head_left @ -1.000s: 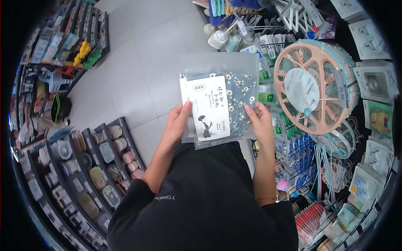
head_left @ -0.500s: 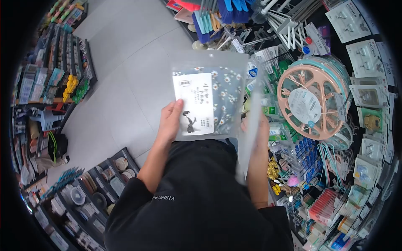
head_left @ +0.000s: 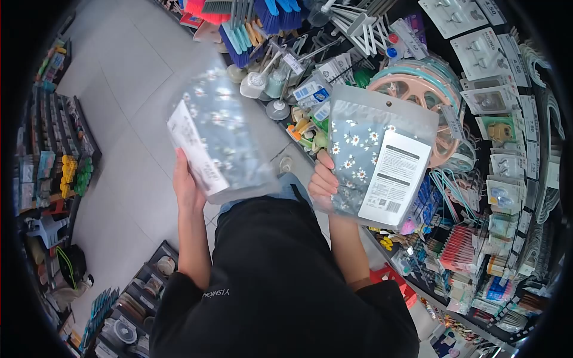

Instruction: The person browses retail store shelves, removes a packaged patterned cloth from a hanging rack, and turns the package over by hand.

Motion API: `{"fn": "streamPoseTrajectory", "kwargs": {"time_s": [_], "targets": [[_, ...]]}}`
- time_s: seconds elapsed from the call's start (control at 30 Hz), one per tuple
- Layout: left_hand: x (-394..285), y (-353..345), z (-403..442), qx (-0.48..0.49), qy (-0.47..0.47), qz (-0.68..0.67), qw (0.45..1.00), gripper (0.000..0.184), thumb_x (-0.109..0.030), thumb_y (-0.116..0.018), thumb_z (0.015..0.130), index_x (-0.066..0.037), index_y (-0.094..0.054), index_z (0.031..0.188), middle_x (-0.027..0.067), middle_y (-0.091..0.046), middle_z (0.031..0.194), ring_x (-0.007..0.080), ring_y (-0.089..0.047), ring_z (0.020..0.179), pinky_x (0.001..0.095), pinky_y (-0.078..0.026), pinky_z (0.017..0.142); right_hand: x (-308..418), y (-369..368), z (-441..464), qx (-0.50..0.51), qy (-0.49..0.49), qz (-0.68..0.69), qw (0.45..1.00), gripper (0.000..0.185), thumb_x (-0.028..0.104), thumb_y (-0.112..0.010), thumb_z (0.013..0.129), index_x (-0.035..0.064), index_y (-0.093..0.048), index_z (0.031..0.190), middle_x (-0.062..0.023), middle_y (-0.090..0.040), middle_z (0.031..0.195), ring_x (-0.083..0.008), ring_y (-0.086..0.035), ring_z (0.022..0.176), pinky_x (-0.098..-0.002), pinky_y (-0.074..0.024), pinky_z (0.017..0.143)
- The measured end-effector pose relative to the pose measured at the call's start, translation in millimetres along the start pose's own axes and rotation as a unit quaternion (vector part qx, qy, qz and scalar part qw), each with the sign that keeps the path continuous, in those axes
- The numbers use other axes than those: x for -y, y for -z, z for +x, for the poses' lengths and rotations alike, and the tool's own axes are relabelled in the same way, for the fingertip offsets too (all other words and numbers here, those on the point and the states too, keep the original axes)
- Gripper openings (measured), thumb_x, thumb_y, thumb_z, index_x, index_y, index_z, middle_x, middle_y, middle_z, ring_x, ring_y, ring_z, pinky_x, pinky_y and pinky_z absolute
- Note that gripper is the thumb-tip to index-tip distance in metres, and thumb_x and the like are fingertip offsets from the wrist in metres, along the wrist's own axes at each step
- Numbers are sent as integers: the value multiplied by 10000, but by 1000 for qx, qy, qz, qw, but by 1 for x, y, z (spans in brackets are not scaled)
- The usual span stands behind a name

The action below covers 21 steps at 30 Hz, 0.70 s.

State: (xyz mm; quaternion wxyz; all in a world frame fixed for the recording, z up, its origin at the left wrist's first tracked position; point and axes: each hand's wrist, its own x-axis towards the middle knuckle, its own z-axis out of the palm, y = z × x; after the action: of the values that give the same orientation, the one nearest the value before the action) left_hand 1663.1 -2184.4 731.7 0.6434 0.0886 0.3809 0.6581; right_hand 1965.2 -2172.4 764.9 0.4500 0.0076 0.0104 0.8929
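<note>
My left hand (head_left: 188,186) grips the left side of a clear plastic pouch holding grey-blue daisy-print fabric (head_left: 230,134). That pouch is tilted and smeared by motion, and its white label runs along the left. In my right hand (head_left: 323,179) is a second pouch of the same daisy print (head_left: 357,158), held by its left edge. Its white label (head_left: 397,176) faces up, with small print and a barcode. The two pouches are apart, at about waist height in front of me. What kind of cloth article is inside I cannot make out.
Racks on the right carry brushes (head_left: 279,13), a round pink plastic rack (head_left: 412,89), carded hooks (head_left: 480,53) and clothes hangers (head_left: 456,191). Low shelves (head_left: 134,307) with dishes stand at lower left, and stocked shelves (head_left: 51,134) line the far left. Grey tiled floor (head_left: 128,149) lies between.
The two pouches have swung apart: the left one went left and tilted, the right one turned its labelled face up and moved right. The view has shifted, bringing the right-hand racks further left.
</note>
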Motion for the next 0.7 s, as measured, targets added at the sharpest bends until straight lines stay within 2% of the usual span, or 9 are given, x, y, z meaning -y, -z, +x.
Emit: {"fn": "streamPoseTrajectory", "kwargs": {"time_s": [0.03, 0.1, 0.17, 0.2, 0.33, 0.4, 0.43, 0.5, 0.7], "targets": [[-2, 1, -2, -2, -6, -6, 1000, 473, -347, -349, 986, 28, -408, 1268, 119, -552, 1173, 194, -569, 1037, 342, -492, 859, -2, 2, 1, 2, -1, 4, 1000, 368, 377, -455, 881, 12, -415, 888, -27, -400, 621, -125, -392, 525, -249, -325, 540], [0, 18, 1, 144, -12, -132, 981, 356, -319, -356, 985, 4, -439, 1106, 84, -548, 916, 168, -543, 775, 315, -467, 692, -6, 5, 6, 10, -12, 6, 1000, 364, 374, -455, 883, 13, -415, 888, -30, -402, 622, -125, -392, 524, -253, -324, 539], [-4, 24, 3, 287, -21, -249, 925, 296, -291, -363, 984, -19, -470, 944, 49, -544, 659, 142, -518, 513, 288, -443, 524, -9, 4, 12, 16, -28, 3, 999, 358, 371, -453, 887, 16, -416, 887, -31, -405, 623, -126, -394, 522, -257, -325, 539], [-5, 26, -2, 234, -11, -251, 939, 260, -272, -398, 964, -61, -412, 813, 18, -416, 508, 126, -382, 386, 260, -350, 452, -12, 4, 15, 18, -34, 1, 999, 353, 369, -451, 890, 17, -416, 886, -32, -407, 622, -127, -396, 522, -259, -326, 540], [-3, 24, -3, 336, 48, -312, 887, 301, -304, -382, 962, -61, -425, 791, 26, -452, 506, 141, -441, 407, 281, -386, 461, -17, -1, 22, 19, -58, -17, 998, 327, 351, -438, 909, 25, -418, 885, -35, -420, 614, -136, -413, 519, -269, -332, 540], [5, 21, -2, 380, 87, -384, 837, 398, -383, -301, 973, -66, -426, 767, 36, -453, 497, 153, -443, 403, 299, -385, 452, -16, 8, 25, 43, -89, -22, 995, 313, 340, -432, 918, 28, -420, 889, -39, -431, 609, -140, -421, 515, -277, -335, 536], [14, 31, -2, 373, 88, -395, 835, 447, -429, -266, 968, -70, -424, 755, 34, -445, 494, 159, -436, 402, 292, -370, 446, -15, 17, 26, 64, -106, -22, 992, 306, 333, -429, 921, 29, -421, 891, -43, -438, 607, -142, -425, 511, -281, -337, 533], [7, 20, -11, 349, 134, -391, 841, 471, -482, -304, 943, -69, -423, 748, 29, -430, 494, 155, -419, 405, 291, -365, 464, -22, 9, 23, 7, -86, -46, 995, 313, 341, -430, 919, 29, -426, 891, -49, -443, 607, -146, -425, 502, -280, -342, 529], [9, 13, -18, 365, 127, -311, 868, 515, -570, -384, 885, -85, -398, 714, 3, -439, 492, 116, -419, 405, 258, -370, 467, -35, 0, 31, 8, -103, -82, 991, 348, 364, -425, 915, 18, -432, 876, -61, -438, 605, -159, -427, 509, -275, -339, 516]]}}
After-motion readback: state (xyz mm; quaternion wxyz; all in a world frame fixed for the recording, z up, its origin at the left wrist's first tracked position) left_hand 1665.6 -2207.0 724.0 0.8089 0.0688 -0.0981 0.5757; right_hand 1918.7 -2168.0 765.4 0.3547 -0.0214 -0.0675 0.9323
